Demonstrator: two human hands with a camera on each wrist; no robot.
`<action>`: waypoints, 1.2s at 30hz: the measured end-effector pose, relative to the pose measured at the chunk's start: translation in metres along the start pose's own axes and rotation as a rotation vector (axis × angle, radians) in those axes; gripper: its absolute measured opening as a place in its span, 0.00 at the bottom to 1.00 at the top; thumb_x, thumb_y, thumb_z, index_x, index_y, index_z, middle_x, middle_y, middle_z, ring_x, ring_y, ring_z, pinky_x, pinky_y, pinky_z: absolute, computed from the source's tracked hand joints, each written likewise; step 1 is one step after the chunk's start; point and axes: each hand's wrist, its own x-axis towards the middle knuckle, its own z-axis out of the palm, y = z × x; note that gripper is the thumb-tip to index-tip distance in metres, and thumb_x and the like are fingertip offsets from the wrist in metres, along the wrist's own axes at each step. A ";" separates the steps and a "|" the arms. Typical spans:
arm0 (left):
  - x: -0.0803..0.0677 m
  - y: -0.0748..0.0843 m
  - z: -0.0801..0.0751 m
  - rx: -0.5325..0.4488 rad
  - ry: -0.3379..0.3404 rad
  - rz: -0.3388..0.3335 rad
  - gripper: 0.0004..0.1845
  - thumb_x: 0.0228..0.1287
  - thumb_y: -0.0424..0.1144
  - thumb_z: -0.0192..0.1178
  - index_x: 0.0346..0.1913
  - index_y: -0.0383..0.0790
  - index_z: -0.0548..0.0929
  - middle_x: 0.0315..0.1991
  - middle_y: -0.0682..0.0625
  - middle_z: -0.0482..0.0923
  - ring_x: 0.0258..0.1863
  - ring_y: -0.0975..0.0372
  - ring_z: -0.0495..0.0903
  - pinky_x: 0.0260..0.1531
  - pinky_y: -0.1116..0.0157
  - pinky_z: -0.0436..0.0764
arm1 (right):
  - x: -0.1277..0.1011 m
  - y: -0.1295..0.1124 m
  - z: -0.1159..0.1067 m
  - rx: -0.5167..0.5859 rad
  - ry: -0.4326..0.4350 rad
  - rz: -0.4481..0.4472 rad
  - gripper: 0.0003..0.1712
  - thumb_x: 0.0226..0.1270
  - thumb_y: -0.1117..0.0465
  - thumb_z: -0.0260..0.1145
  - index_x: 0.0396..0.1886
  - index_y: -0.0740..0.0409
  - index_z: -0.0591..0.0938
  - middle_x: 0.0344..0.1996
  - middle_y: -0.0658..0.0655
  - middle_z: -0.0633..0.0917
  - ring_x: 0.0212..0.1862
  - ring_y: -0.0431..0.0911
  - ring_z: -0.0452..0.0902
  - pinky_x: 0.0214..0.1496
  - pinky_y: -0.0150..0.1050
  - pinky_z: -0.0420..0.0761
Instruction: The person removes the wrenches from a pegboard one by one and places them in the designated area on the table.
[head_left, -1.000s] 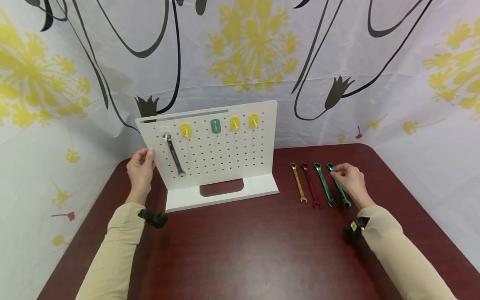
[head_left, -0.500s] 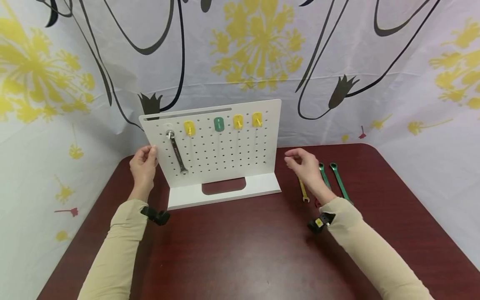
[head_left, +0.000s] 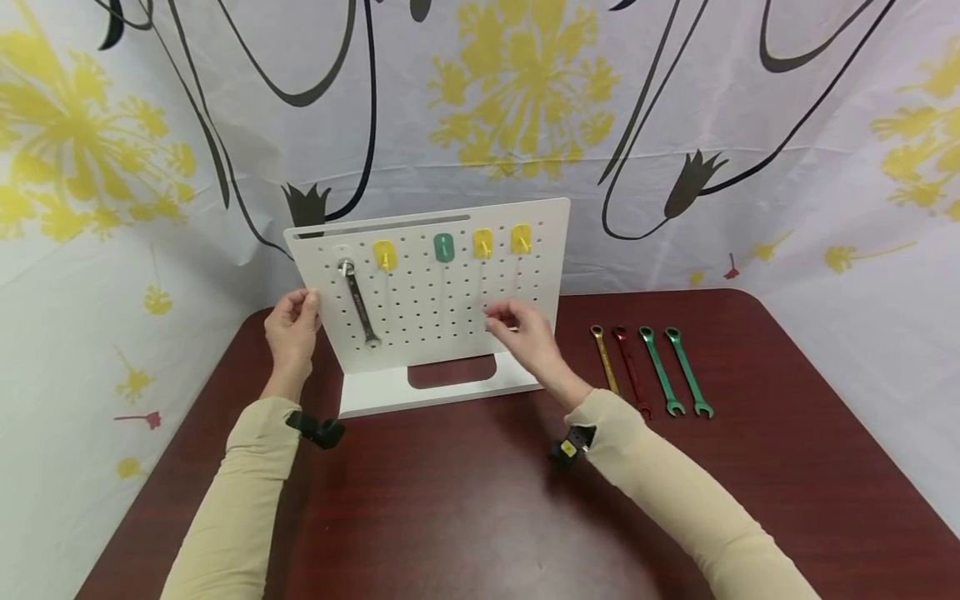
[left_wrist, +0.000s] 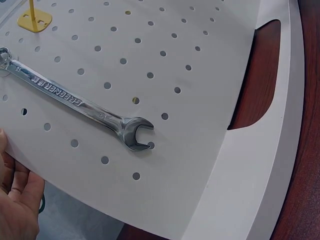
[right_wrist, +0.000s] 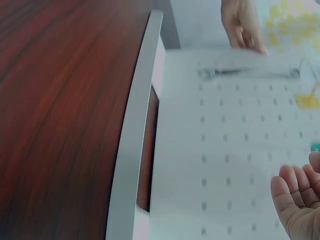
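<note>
A white pegboard (head_left: 420, 325) stands tilted on its flat base at the back of the table. My left hand (head_left: 291, 337) pinches its left edge, thumb in front and fingers behind. A silver combination wrench (left_wrist: 75, 100) hangs by its ring end from the leftmost hook, open end down. My right hand (head_left: 528, 342), fingers loosely curled and holding nothing, is in front of the board's lower right part. More hooks line the top: a yellow hook (head_left: 385, 255), a green hook (head_left: 444, 247) and two more yellow hooks towards the right, all bare.
Right of the board several wrenches lie in a row on the dark red table (head_left: 480, 500): a gold wrench (head_left: 606, 358), partly hidden by the right sleeve, a red wrench (head_left: 632, 367) and two green wrenches, one green wrench (head_left: 688, 371) outermost. A patterned curtain (head_left: 510, 183) hangs behind.
My right hand has left the outermost green wrench and moved left, over the other wrenches, to in front of the pegboard. My left hand keeps its hold on the board's edge.
</note>
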 end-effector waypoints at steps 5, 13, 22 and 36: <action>0.002 -0.003 0.000 -0.010 0.001 0.008 0.07 0.65 0.48 0.58 0.39 0.50 0.77 0.30 0.60 0.72 0.34 0.65 0.73 0.42 0.67 0.79 | 0.003 -0.011 0.029 0.051 -0.056 0.010 0.10 0.62 0.67 0.64 0.43 0.67 0.80 0.38 0.62 0.84 0.40 0.51 0.80 0.42 0.36 0.80; 0.001 -0.002 0.001 -0.017 0.004 0.005 0.07 0.65 0.47 0.58 0.39 0.49 0.78 0.30 0.60 0.72 0.31 0.69 0.72 0.39 0.70 0.78 | 0.008 -0.028 0.067 0.142 -0.133 0.081 0.13 0.63 0.66 0.64 0.46 0.66 0.80 0.41 0.60 0.84 0.43 0.49 0.79 0.43 0.32 0.79; 0.003 -0.002 0.001 -0.010 0.007 0.002 0.09 0.65 0.48 0.58 0.41 0.47 0.78 0.31 0.60 0.72 0.32 0.70 0.72 0.39 0.73 0.77 | 0.018 -0.047 0.095 0.220 -0.202 0.139 0.16 0.65 0.67 0.62 0.52 0.65 0.78 0.47 0.61 0.83 0.47 0.49 0.79 0.46 0.30 0.79; 0.002 -0.001 0.000 -0.003 0.006 0.011 0.09 0.65 0.47 0.58 0.41 0.46 0.78 0.30 0.60 0.72 0.31 0.70 0.71 0.35 0.76 0.76 | 0.028 -0.053 0.120 0.246 -0.226 0.194 0.19 0.65 0.67 0.62 0.56 0.64 0.76 0.51 0.60 0.81 0.53 0.50 0.78 0.52 0.31 0.77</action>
